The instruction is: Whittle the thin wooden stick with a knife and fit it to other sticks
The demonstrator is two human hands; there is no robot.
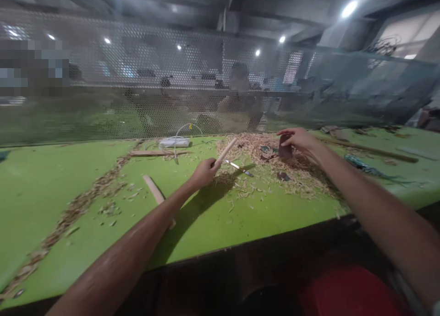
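Note:
My left hand [203, 173] is closed around the lower end of a pale wooden stick [227, 150] that slants up and to the right over the green table [48, 187]. My right hand [297, 139] reaches into a heap of wood shavings [275, 169] and pinches a small dark flat piece [284, 151]. A knife with a metal blade [239, 168] lies on the table between my two hands.
A second wooden stick [154, 192] lies beside my left forearm. A white box with a cable [174, 142] and a thin stick sit near the perforated mesh screen [137, 87]. Shavings trail along the left. Long sticks and a green cord lie at the right. People sit behind the mesh.

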